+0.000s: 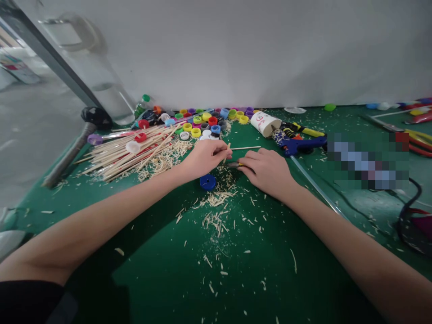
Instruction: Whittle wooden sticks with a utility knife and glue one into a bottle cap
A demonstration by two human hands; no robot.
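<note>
My left hand (206, 157) is closed, pinching a short wooden stick (227, 153) between thumb and fingers. Facing it, my right hand (268, 168) is curled around a small knife (235, 164); its grey blade and a bit of yellow show, while the palm hides the rest. Just beyond both hands lies a thin wooden stick (248, 147). A blue bottle cap (207, 182) with a hole in its middle rests on the green table just below my left hand. Pale wood shavings (218, 198) are scattered beneath and in front of the hands.
Left of my hands lies a pile of wooden sticks (124, 153); colourful bottle caps (212, 121) line the wall. A paper cup (265, 123) lies tipped near a blue glue gun (300, 145). At right are pliers (393, 128) and a black cable (401, 220).
</note>
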